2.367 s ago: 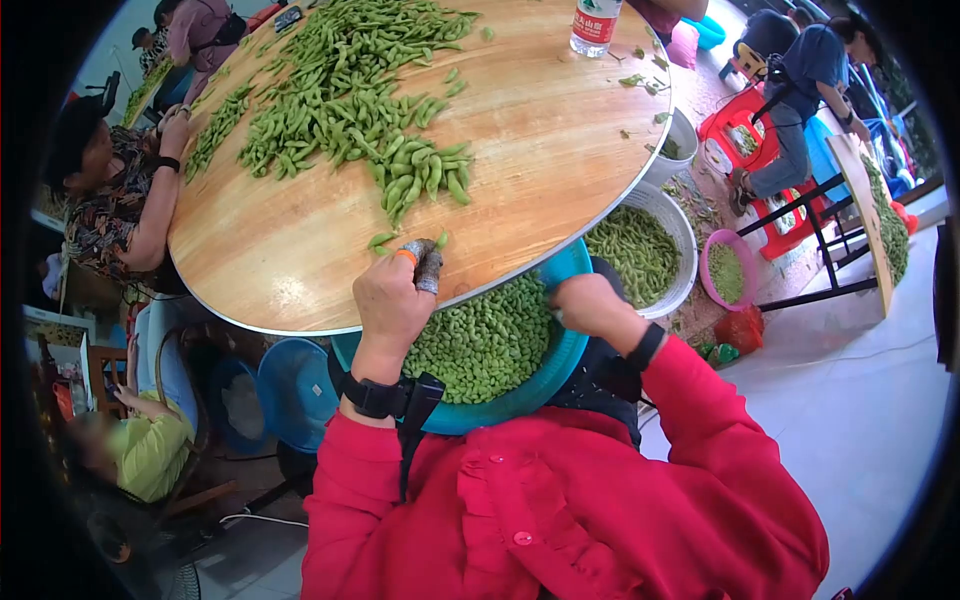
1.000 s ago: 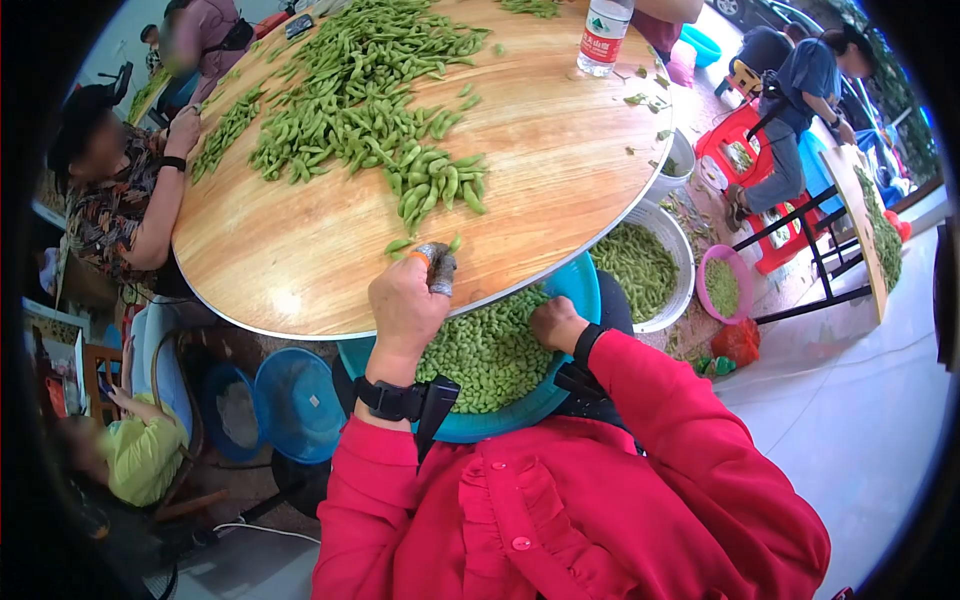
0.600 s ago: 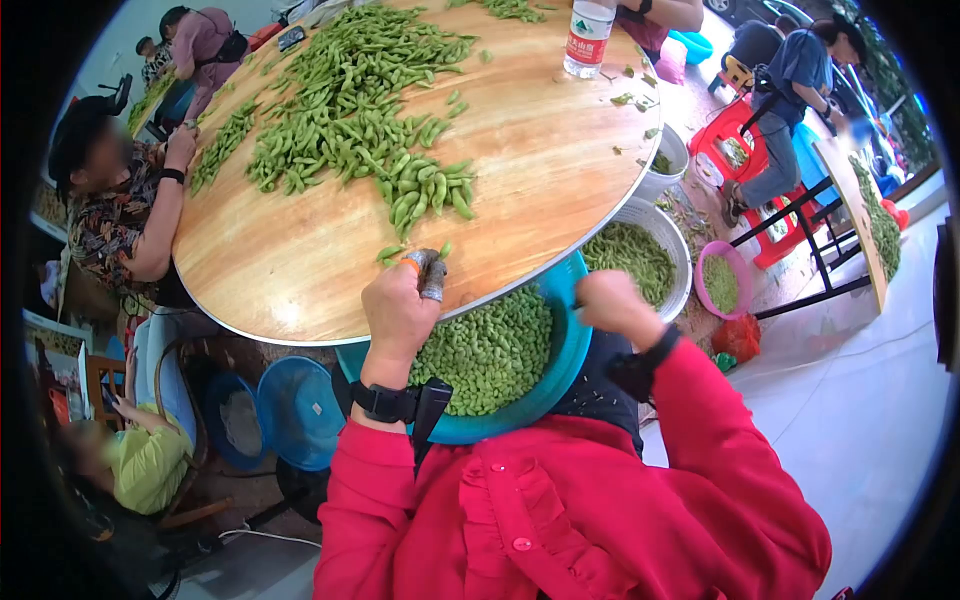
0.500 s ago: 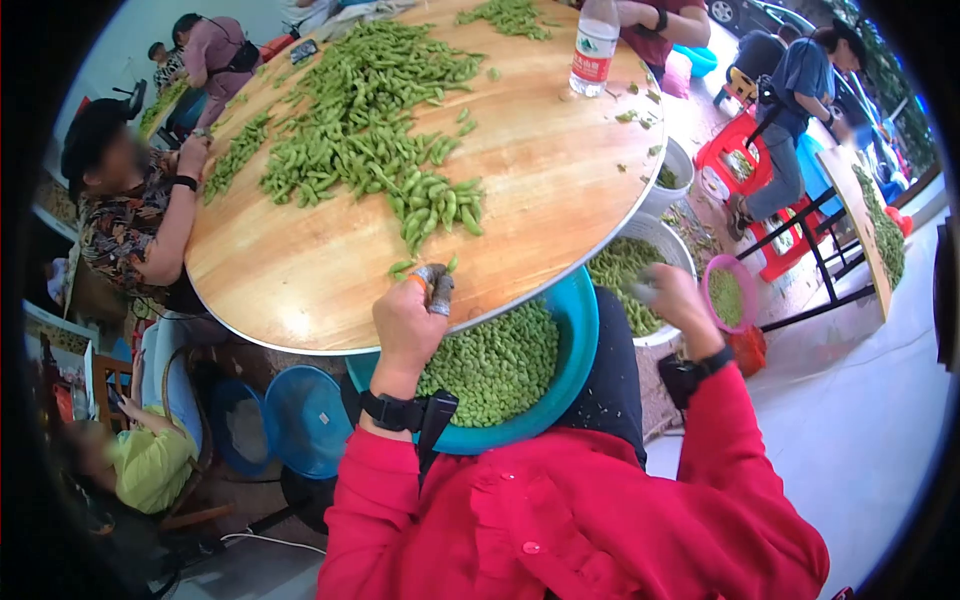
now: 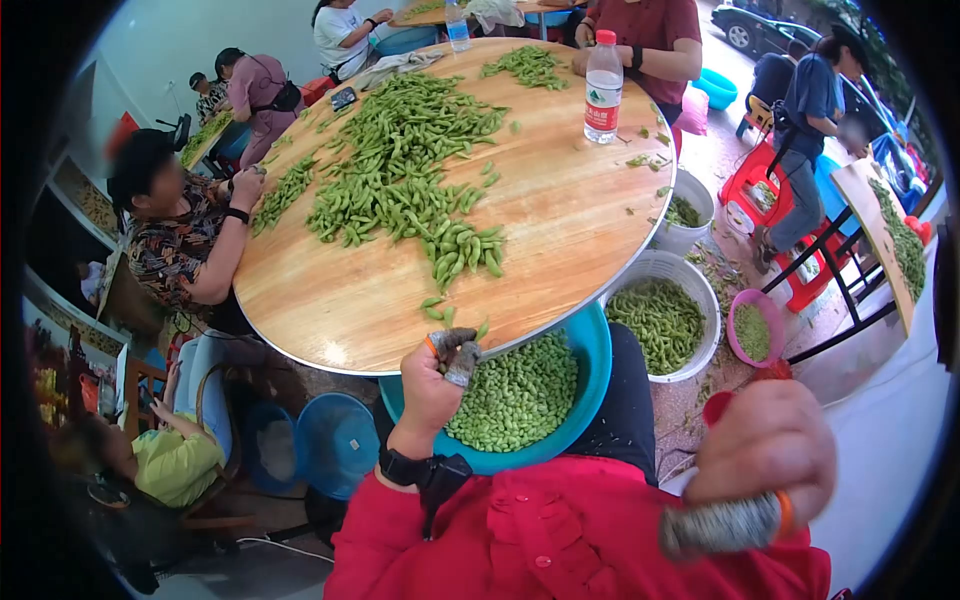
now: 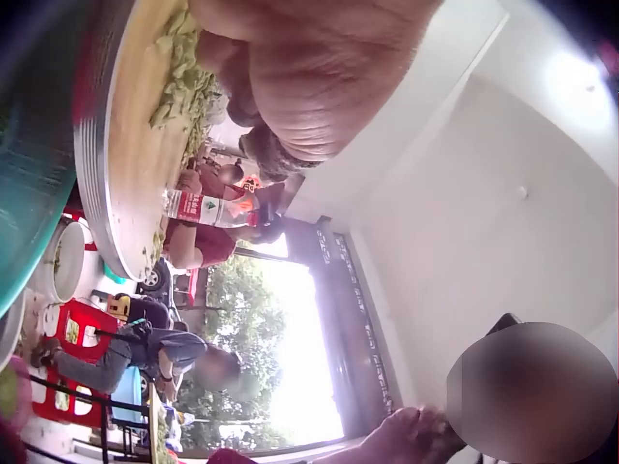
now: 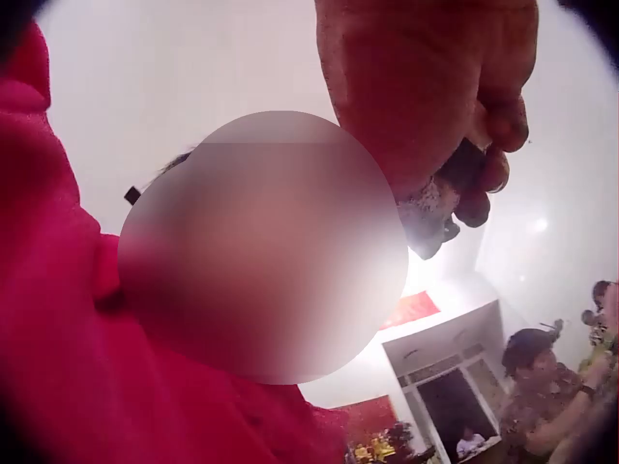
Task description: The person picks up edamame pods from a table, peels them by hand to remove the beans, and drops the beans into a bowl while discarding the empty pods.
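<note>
In the head view my left hand is at the near edge of the round wooden table. Its thumb and a finger have grey wraps, with an orange band on one. Between them they pinch an edamame pod, whose green tip sticks out. Two or three loose pods lie just beyond, below the big heap of edamame pods. Lifted close to the camera over the red shirt is my right hand, fingers curled, one wrapped digit pointing sideways. Nothing shows in it in the right wrist view.
A teal basin of shelled beans sits under the table edge. To its right stand a white basket of pods and a pink basin. A water bottle stands on the table; a person sits at its left.
My right hand dips to the basin of beans, comes out to the right, then rises toward the camera. My left hand stays at the table edge, now slightly farther from the heap. The view tilts up.
</note>
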{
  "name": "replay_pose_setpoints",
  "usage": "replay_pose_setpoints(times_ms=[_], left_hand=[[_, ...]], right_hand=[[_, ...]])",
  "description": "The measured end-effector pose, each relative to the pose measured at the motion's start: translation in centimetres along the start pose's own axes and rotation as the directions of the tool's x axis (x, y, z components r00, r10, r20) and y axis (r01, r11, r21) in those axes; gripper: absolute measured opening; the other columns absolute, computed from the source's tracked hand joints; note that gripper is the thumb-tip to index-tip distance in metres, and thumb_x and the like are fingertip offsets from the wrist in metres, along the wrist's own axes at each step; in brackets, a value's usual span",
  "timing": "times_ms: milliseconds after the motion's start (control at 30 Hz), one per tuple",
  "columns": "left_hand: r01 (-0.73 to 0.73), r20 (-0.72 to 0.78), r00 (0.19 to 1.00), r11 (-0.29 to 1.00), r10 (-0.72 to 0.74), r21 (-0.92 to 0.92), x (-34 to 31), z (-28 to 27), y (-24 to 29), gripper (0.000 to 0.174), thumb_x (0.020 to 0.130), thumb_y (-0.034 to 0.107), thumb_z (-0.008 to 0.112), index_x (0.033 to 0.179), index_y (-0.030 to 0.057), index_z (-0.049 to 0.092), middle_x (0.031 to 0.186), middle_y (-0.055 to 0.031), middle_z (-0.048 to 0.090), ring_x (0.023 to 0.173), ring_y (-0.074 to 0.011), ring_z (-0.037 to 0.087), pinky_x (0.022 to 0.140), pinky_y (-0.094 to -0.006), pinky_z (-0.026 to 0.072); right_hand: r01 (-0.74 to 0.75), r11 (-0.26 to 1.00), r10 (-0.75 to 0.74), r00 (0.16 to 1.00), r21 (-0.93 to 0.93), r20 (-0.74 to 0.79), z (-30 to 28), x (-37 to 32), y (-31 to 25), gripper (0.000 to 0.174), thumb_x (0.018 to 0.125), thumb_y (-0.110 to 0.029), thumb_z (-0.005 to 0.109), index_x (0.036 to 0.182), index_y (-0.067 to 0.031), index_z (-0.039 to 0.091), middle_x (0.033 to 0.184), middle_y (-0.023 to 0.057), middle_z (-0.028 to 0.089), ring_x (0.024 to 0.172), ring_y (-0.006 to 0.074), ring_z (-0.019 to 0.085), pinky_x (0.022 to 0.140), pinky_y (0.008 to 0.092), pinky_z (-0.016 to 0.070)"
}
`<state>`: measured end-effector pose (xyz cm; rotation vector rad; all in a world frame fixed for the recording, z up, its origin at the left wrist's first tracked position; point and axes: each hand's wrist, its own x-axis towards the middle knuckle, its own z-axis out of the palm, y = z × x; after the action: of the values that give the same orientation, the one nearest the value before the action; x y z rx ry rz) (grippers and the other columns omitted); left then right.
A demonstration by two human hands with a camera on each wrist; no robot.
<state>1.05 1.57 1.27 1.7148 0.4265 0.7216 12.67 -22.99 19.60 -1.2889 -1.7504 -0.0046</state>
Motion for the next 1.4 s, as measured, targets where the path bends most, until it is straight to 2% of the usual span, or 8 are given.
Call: replay_pose_setpoints(times_ms=[167, 267, 600, 800, 900, 1033, 1133, 1400], left_hand=[[0.116, 0.069, 0.992, 0.971, -0.104, -0.208, -1.8, -0.5, 0.8, 0.015, 0.078, 0.002, 0.061, 0.092, -0.0019, 0.058, 0.079, -0.0002, 0.059, 0.071, -0.0061, 0.054, 0.065, -0.0192, 0.0441], [0.286, 0.157, 0.957, 0.885, -0.244, -0.368, -2.7, -0.6, 0.1, 0.013, 0.08, 0.009, 0.06, 0.091, 0.0037, 0.056, 0.071, -0.0004, 0.056, 0.054, -0.005, 0.045, 0.046, -0.0181, 0.0334], [0.557, 0.354, 0.829, 0.702, -0.434, -0.445, -3.8, -0.3, -0.6, 0.007, 0.085, 0.013, 0.052, 0.088, 0.0065, 0.051, 0.067, -0.0105, 0.058, 0.048, -0.0102, 0.047, 0.041, -0.0194, 0.0332], [0.426, 0.28, 0.904, 0.73, -0.322, -0.535, -2.9, -1.0, 0.2, 0.009, 0.081, 0.011, 0.057, 0.086, 0.0046, 0.053, 0.068, -0.0108, 0.059, 0.049, -0.0108, 0.047, 0.042, -0.0199, 0.0347], [0.362, 0.252, 0.93, 0.769, -0.266, -0.527, -2.5, -1.2, 1.4, 0.009, 0.082, 0.003, 0.054, 0.091, 0.0014, 0.054, 0.071, -0.0081, 0.06, 0.054, -0.0082, 0.05, 0.045, -0.0184, 0.0359], [0.28, 0.214, 0.955, 0.868, -0.207, -0.411, -2.5, -0.5, 1.6, 0.014, 0.078, -0.002, 0.059, 0.091, -0.0009, 0.055, 0.078, -0.0048, 0.06, 0.067, -0.009, 0.057, 0.06, -0.0195, 0.0458], [0.191, 0.21, 0.969, 0.933, -0.13, -0.306, -2.7, -0.3, 1.5, 0.017, 0.076, -0.005, 0.059, 0.092, -0.0017, 0.055, 0.081, -0.0032, 0.059, 0.072, -0.0087, 0.057, 0.066, -0.0213, 0.0471], [0.155, 0.119, 0.981, 0.988, -0.157, 0.026, -2.4, -0.3, 1.0, 0.015, 0.078, 0.003, 0.06, 0.092, -0.0008, 0.057, 0.078, 0.0007, 0.059, 0.068, -0.0054, 0.053, 0.062, -0.0203, 0.045]], right_hand=[[0.338, 0.935, -0.33, 0.94, -0.111, 0.085, -2.5, 1.1, -2.4, 0.009, 0.075, -0.009, 0.053, 0.069, -0.012, 0.059, 0.068, -0.004, 0.06, 0.055, 0.0075, 0.05, 0.047, 0.0218, 0.033], [0.425, 0.878, -0.448, 0.892, -0.219, -0.066, -2.0, 0.7, -2.9, 0.011, 0.073, -0.008, 0.055, 0.065, -0.0147, 0.059, 0.067, -0.0075, 0.06, 0.052, 0.0039, 0.048, 0.049, 0.0197, 0.0293], [0.423, 0.842, -0.492, 0.857, -0.334, -0.154, -3.3, 1.0, -5.2, 0.01, 0.072, -0.011, 0.059, 0.062, -0.0147, 0.06, 0.066, -0.0092, 0.058, 0.054, 0.0023, 0.048, 0.052, 0.0196, 0.0317], [-0.092, 0.993, 0.099, 0.991, -0.072, 0.095, -1.3, 2.1, -1.4, 0.028, 0.073, -0.015, 0.062, 0.099, -0.0051, 0.06, 0.076, 0.0107, 0.059, 0.065, 0.0291, 0.056, 0.058, 0.0321, 0.0466], [-0.572, 0.792, 0.569, 0.818, 0.213, 0.079, 5.3, -1.0, 6.9, 0.037, 0.079, -0.015, 0.061, 0.113, -0.0009, 0.052, 0.076, 0.0049, 0.059, 0.071, 0.0077, 0.053, 0.063, 0.0231, 0.044], [-0.559, 0.284, 0.682, 0.689, 0.779, 0.246, 13.9, -4.0, 12.0, 0.045, 0.083, -0.02, 0.058, 0.121, 0.0, 0.043, 0.082, -0.0023, 0.055, 0.071, 0.0043, 0.047, 0.064, 0.0203, 0.0412], [-0.615, 0.171, 0.713, 0.616, 0.77, 0.335, 15.3, -3.4, 12.9, 0.033, 0.082, -0.02, 0.058, 0.109, -0.0016, 0.053, 0.079, -0.004, 0.054, 0.068, 0.0042, 0.046, 0.061, 0.0214, 0.0408], [-0.599, 0.514, 0.712, 0.697, 0.614, 0.085, 16.7, -2.6, 13.4, 0.011, 0.082, -0.012, 0.055, 0.084, -0.0018, 0.059, 0.073, -0.004, 0.056, 0.067, 0.0045, 0.046, 0.061, 0.0229, 0.0404]])
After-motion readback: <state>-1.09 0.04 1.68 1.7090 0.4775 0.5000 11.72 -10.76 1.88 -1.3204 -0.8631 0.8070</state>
